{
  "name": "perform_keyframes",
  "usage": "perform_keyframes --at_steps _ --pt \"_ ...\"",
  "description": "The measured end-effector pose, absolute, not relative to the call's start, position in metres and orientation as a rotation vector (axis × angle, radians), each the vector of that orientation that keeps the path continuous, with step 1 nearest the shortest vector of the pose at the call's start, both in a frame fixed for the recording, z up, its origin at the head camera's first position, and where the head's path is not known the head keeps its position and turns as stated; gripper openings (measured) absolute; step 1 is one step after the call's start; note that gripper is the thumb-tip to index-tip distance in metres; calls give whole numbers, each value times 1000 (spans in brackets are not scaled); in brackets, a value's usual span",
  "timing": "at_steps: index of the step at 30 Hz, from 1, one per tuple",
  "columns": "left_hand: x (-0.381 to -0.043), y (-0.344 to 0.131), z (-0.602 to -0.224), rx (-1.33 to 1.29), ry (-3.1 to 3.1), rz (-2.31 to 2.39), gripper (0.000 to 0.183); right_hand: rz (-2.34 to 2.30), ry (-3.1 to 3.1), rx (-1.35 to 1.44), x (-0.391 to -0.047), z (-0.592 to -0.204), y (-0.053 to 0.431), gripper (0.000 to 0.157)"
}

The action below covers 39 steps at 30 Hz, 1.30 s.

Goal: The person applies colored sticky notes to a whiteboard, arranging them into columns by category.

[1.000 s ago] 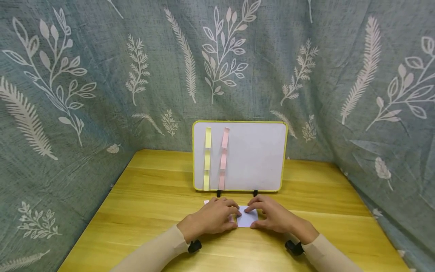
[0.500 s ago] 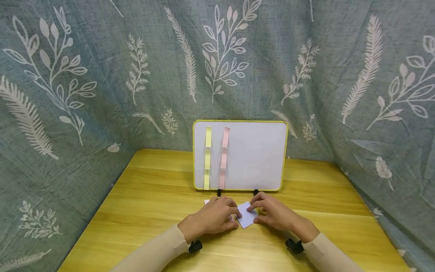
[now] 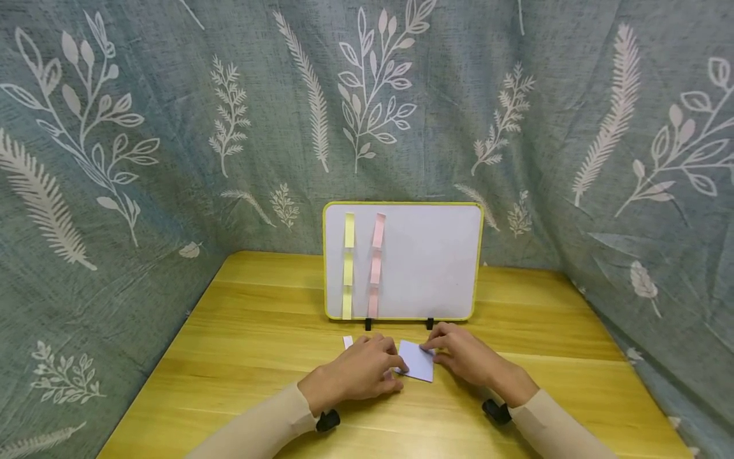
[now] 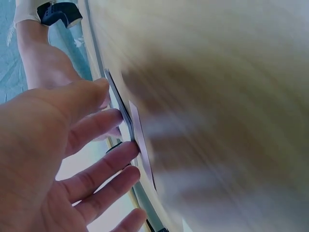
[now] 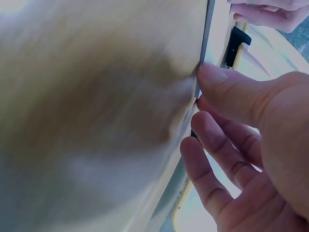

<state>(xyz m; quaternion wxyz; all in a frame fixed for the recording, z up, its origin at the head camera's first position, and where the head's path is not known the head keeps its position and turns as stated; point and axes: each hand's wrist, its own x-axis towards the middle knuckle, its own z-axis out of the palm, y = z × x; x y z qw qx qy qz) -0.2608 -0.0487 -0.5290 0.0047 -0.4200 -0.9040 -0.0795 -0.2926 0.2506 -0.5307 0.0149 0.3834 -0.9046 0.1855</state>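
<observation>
A lavender sticky note pad (image 3: 417, 361) lies turned at a slant on the table between both hands. At its lower left corner, the index fingertip of my left hand (image 3: 362, 370) touches it, while the thumb stays off to the side. My right hand (image 3: 463, 354) pinches the pad's right edge between thumb and index finger. In the right wrist view, the right thumb presses along the pad's thin edge (image 5: 206, 38). A thin pinkish piece (image 4: 141, 142) lies flat by the left fingers, mostly hidden under that hand in the head view.
Behind the hands, a yellow-framed whiteboard (image 3: 432, 261) stands on black feet (image 3: 368, 324). It bears a column of yellow paper strips (image 3: 348, 268) and a column of pink ones (image 3: 375, 270). A small white strip (image 3: 347, 341) pokes out beyond the left hand. Leaf-patterned curtain surrounds the wooden table (image 3: 252, 319).
The pad has turned from lying square to a slant between the hands. My right hand has shifted its hold around the pad's right side; the left hand has barely moved.
</observation>
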Motion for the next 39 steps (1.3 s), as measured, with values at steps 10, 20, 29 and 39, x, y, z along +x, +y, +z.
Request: perform_keyframes --at_steps 10,20,29,39 --pt "-257 -47 -527 -1389 -2794 -264 32 557 -2800 1146 -291 -534 248 35" --pt "-262 -46 -528 -1260 -2832 -279 45 626 -2835 1087 -278 -532 246 41" --pt "-266 -46 -527 -1264 -2852 -202 48 622 -2811 1149 -270 -538 239 44" --pt "-268 -44 -530 -1275 -2881 -271 47 584 -2803 1087 -266 -541 236 35"
